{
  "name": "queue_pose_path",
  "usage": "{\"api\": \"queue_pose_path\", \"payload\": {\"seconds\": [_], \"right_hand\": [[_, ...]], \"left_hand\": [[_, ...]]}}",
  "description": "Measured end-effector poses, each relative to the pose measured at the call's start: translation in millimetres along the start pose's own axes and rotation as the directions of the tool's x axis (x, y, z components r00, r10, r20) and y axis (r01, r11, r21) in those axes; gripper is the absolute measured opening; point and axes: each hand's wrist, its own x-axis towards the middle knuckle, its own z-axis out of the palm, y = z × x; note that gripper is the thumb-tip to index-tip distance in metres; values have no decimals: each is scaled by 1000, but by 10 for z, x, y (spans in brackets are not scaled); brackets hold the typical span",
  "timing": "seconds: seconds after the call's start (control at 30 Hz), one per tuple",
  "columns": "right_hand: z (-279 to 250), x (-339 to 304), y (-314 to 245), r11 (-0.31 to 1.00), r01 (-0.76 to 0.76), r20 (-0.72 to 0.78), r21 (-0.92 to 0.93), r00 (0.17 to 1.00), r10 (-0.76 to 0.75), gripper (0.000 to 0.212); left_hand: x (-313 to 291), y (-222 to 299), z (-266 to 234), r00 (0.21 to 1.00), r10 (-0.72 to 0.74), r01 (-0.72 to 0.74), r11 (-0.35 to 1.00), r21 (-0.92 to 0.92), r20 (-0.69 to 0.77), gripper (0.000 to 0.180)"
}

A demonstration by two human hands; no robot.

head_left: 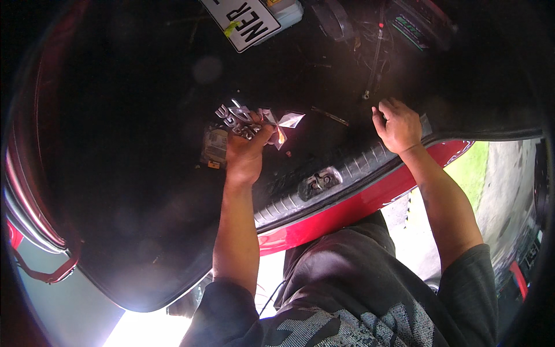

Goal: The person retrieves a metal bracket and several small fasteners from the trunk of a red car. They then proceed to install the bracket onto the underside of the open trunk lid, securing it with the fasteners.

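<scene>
My left hand (248, 151) is closed around a bunch of chrome car emblems over the dark trunk floor. A three-diamond car badge (278, 122) sticks out to the right of its thumb and fingers. Chrome badge letters and numerals (231, 115) fan out on the other side, partly covered by the fingers. Beside that wrist lies a small clear packet (215, 144) with a pale label. My right hand (399, 127) is above the trunk's rear edge at the right, thumb apart from loosely bent fingers, and nothing shows in it.
The trunk sill (358, 168) and red bumper (312, 217) curve in front of my body, with a metal latch (321, 181) set into the sill. Toward the back lie a licence plate (243, 23), a dark box (419, 23) and a thin rod (377, 55) among cables.
</scene>
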Motion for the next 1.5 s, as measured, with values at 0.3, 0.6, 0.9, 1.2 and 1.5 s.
{"api": "queue_pose_path", "payload": {"seconds": [0.3,0.6,0.9,1.2,1.5], "right_hand": [[-15,17,1,1000,1,22,-13,1000,0,18],[29,4,52,1000,-1,17,16,1000,0,22],[76,-37,116,999,33,-1,11,999,-33,34],[26,-66,141,987,64,-109,146,993,-49,35],[-1501,-1731,-378,430,-266,183,863,957,225,31]], "left_hand": [[71,10,22,999,44,-44,943,330,7,21],[118,-104,100,1000,8,-5,981,192,-14,25],[-109,-30,508,1000,16,-18,987,157,12,23],[-977,253,1196,996,-68,79,977,-198,60,53],[-2122,582,1837,970,-92,133,976,-172,226,70]]}}
